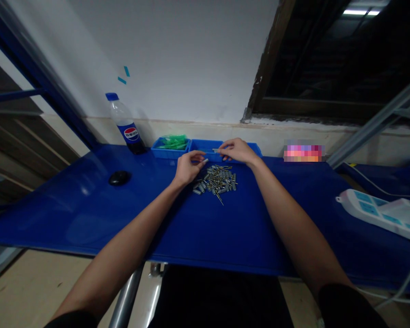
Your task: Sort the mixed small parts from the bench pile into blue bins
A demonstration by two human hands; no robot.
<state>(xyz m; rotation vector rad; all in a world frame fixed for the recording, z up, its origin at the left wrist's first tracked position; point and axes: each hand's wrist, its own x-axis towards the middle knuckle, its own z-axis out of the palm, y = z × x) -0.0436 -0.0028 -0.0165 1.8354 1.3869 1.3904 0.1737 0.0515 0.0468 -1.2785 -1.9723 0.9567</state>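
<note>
A pile of small metal parts point(218, 180), short grey cylinders mixed with thin brass-coloured pins, lies on the blue tabletop point(205, 232). At the pile's far left edge, my left hand point(188, 167) pinches a small light-grey cylinder point(205, 161) between thumb and fingers. My right hand point(237, 151) is just beyond the pile, its fingertips closed on a thin metal pin point(215, 150). Both hands are in front of a blue bin point(196, 146), partly covering it. The pieces in my hands are too small to make out in detail.
Left of the hands, another blue bin point(157, 152) holds green plastic packets point(174, 142). A cola bottle point(130, 130) stands by the wall, with a black computer mouse point(119, 177) nearer me. At right are a blurred pink package point(304, 152) and a white power strip point(365, 205).
</note>
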